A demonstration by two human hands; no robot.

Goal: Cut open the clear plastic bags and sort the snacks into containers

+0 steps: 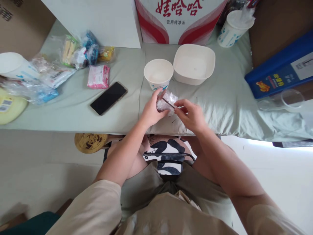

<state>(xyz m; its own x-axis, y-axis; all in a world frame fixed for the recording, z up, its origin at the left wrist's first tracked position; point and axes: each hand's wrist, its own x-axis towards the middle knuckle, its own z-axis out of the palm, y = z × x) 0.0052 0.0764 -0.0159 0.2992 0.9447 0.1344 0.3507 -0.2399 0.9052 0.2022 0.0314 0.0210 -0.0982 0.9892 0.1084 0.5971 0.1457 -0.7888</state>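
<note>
My left hand curls around a crinkled bundle of clear plastic wrap near the table's front edge. Between the thumb and fingers of my right hand is a thin dark stick, which slants across the plastic. What the wrap contains, if anything, I cannot make out. Just behind my left fingertips stands a white paper bowl with blue print. A larger, squarish white bowl sits beside it to the right.
A black phone and a pink packet lie left on the green cloth. Packaged snacks and a paper cup are farther left. Boxes line the back. At right are another cup, a blue box and clear plastic cups.
</note>
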